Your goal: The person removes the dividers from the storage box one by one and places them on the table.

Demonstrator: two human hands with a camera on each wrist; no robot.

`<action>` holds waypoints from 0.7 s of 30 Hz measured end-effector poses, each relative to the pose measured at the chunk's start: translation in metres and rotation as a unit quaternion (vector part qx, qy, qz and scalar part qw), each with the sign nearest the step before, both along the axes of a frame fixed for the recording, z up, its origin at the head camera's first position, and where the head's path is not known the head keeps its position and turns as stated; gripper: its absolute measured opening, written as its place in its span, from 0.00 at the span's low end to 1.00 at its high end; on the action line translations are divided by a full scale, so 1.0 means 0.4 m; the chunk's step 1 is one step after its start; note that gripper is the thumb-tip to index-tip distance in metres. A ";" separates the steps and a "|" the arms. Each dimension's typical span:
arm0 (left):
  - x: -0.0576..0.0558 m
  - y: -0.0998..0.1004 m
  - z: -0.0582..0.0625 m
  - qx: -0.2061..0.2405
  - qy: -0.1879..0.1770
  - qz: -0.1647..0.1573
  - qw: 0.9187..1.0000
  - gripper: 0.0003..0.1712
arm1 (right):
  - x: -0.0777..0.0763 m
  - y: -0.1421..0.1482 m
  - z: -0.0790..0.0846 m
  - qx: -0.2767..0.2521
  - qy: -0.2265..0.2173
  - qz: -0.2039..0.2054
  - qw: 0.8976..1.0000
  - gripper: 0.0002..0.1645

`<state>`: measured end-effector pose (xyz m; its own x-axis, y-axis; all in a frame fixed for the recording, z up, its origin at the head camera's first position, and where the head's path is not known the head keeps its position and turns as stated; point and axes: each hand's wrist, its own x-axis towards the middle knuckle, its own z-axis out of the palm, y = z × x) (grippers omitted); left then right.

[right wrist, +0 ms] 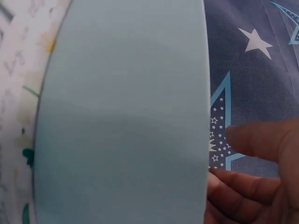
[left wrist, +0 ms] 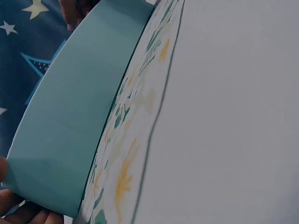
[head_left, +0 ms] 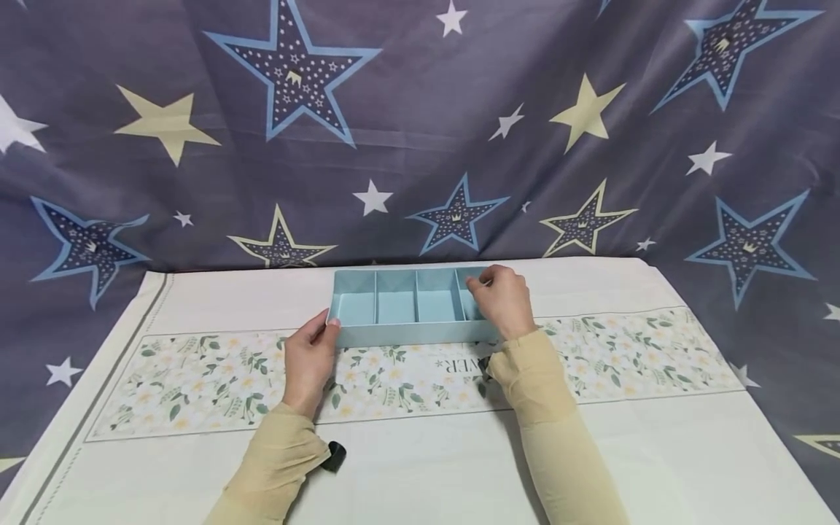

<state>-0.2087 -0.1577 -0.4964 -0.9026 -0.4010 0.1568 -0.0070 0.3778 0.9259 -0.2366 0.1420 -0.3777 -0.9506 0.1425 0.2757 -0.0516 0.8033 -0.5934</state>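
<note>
Light-blue rectangular open-top box (head_left: pixel 407 334), smooth walls, sits on a white tablecloth (head_left: pixel 656 459) toward the far side of the table, long side facing the person. Three thin upright dividers (head_left: pixel 416 297) split it into four compartments in a row; the three left ones show bare floors, the rightmost compartment (head_left: pixel 468 305) is partly covered by a hand.

Left hand (head_left: pixel 310 364) holds the box at its near left corner: thumb on the rim, other fingers bent around the left end wall, so clamped on the box. Left wrist view shows the same, thumb at the edge, fingertips against the end.

Right hand (head_left: pixel 504 300) is over the rightmost compartment, fingers bent downward. Right wrist view: thumb apart from the other fingers, which are bent at the box rim; some tips hidden behind the wall. Cannot tell whether they hold anything or touch the box.

Box partly overlaps a printed floral band (head_left: pixel 216 379) on the cloth: white and yellow flowers, green leaves, thin dark border, dark lettering (head_left: pixel 459 364) partly covered by the right arm. Both arms in pale yellow long sleeves (head_left: pixel 567 430); small black object (head_left: pixel 336 457) at the left cuff. Behind the table hangs a dark purple-grey fabric backdrop (head_left: pixel 407 95) with blue, yellow and white stars.
</note>
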 end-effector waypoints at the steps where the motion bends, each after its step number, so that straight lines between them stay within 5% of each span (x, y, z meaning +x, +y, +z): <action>1: -0.001 0.000 0.000 -0.001 0.000 0.000 1.000 0.24 | -0.002 -0.002 0.001 0.001 -0.004 0.000 1.000 0.16; 21: 0.001 0.005 0.003 -0.006 0.010 0.004 1.000 0.23 | -0.004 -0.036 -0.030 0.046 -0.043 0.046 0.997 0.17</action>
